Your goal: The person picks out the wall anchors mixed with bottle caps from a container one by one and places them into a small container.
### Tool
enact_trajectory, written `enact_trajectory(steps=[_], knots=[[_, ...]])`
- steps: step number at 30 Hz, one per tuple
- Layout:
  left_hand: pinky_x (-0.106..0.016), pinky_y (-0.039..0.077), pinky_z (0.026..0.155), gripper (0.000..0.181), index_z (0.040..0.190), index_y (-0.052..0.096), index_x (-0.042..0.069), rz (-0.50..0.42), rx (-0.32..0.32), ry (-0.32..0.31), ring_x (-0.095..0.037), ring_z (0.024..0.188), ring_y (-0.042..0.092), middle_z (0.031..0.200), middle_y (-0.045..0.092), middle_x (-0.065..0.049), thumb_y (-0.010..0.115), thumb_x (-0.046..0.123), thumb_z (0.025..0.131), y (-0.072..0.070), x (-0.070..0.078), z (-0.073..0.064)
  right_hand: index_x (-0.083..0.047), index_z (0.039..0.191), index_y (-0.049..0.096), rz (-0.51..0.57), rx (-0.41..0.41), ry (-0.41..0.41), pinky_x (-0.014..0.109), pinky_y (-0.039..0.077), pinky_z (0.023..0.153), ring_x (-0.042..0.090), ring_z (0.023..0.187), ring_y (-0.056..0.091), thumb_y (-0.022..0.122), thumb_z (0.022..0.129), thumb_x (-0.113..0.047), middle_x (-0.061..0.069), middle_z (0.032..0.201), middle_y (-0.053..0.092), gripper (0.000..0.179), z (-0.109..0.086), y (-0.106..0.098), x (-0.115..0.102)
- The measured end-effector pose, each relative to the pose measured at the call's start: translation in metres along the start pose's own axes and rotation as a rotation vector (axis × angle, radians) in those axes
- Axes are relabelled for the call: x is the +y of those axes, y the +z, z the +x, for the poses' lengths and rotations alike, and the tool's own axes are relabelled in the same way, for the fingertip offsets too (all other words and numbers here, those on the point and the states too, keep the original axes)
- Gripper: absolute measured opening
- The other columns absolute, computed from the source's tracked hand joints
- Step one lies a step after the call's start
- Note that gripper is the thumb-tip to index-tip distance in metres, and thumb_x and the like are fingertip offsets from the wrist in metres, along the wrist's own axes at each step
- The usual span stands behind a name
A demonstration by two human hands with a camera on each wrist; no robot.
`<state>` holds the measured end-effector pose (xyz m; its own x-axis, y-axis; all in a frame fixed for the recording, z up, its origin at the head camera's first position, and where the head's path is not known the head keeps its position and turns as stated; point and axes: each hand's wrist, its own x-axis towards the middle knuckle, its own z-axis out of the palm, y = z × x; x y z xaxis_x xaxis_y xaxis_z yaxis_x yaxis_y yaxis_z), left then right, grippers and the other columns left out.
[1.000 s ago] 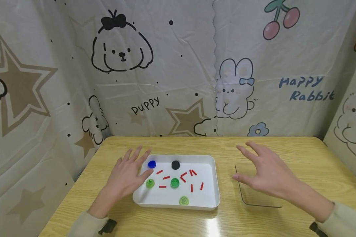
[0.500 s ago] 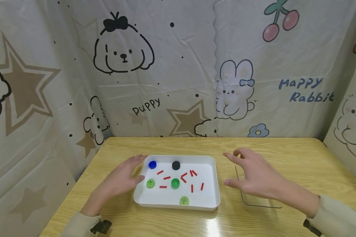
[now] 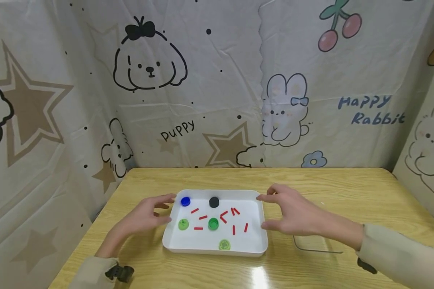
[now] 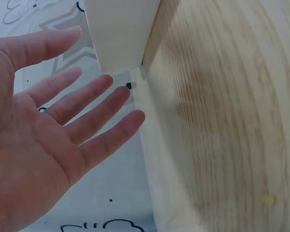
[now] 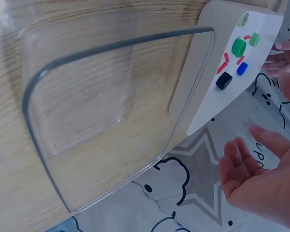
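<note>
A white tray (image 3: 189, 244) sits on the table between my two hands. In it lie a blue cap (image 3: 185, 201), a black cap (image 3: 214, 202), a green cap (image 3: 213, 223), two pale green round pieces (image 3: 183, 224) and several short red sticks (image 3: 203, 217). My left hand (image 3: 144, 216) is at the tray's left rim; the left wrist view shows its fingers extended and spread, holding nothing, near the tray's side wall (image 4: 123, 34). On the opposite side, my right hand (image 3: 293, 210) has its fingertips right at the right rim, thumb and fingers apart, nothing in its grasp.
A clear, see-through container (image 5: 116, 46) stands right of the tray, partly under my right forearm in the head view. The wood-grain table (image 3: 209, 277) ends at a patterned curtain (image 3: 220, 96) behind it and at the left.
Both hands have come down and closer to the tray: the left from over its left corner to the left rim, the right leftward from above the clear container to the right rim.
</note>
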<state>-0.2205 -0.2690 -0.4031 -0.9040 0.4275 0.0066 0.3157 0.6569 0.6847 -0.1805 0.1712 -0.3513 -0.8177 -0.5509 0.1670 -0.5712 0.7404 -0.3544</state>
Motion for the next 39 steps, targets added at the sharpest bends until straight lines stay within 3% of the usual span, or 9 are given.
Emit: enact_trajectory(steps=[6,17,26,34,39], knots=[[-0.047,0.059,0.092,0.067,0.152,0.051,-0.004,-0.055,-0.028,0.027,-0.045,0.121,0.063,0.145,0.058,-0.027,0.080,0.008,0.092,-0.004,-0.010,0.002,-0.012,0.132,0.075,0.003,-0.096,-0.036,0.050,0.048,0.089,0.023,0.103,0.058,0.090,0.080,-0.037,0.003,0.117,0.064,0.059,0.014,0.003,0.001],[-0.050,0.057,0.095,0.059,0.144,0.060,-0.005,-0.110,-0.067,0.069,-0.040,0.115,0.068,0.140,0.062,-0.026,0.082,0.010,0.092,-0.008,-0.015,0.004,-0.004,0.120,0.080,0.153,-0.244,-0.079,0.034,0.050,0.078,0.016,0.089,0.057,0.090,0.080,-0.017,0.004,0.107,0.069,0.043,0.040,0.012,0.004],[-0.048,0.058,0.094,0.056,0.140,0.062,-0.007,-0.146,-0.091,0.035,-0.038,0.114,0.069,0.139,0.063,-0.027,0.080,0.003,0.088,-0.007,-0.011,0.004,-0.003,0.109,0.083,0.167,-0.261,-0.112,0.026,0.045,0.067,0.009,0.073,0.048,0.092,0.077,-0.010,0.002,0.088,0.066,0.034,0.055,0.023,0.013],[-0.044,0.059,0.091,0.060,0.142,0.061,-0.008,-0.156,-0.102,0.000,-0.037,0.114,0.070,0.143,0.060,-0.027,0.081,0.003,0.086,-0.007,-0.008,0.006,-0.002,0.108,0.083,0.201,-0.299,-0.064,0.026,0.048,0.065,0.009,0.072,0.053,0.092,0.077,-0.003,0.003,0.091,0.072,0.032,0.068,0.032,0.016],[-0.044,0.060,0.090,0.061,0.141,0.061,-0.010,-0.174,-0.104,0.003,-0.038,0.113,0.070,0.143,0.060,-0.028,0.082,0.002,0.085,-0.007,-0.007,0.006,-0.004,0.103,0.085,0.176,-0.308,-0.053,0.028,0.049,0.071,0.013,0.078,0.056,0.093,0.076,-0.003,0.001,0.089,0.071,0.029,0.073,0.037,0.011]])
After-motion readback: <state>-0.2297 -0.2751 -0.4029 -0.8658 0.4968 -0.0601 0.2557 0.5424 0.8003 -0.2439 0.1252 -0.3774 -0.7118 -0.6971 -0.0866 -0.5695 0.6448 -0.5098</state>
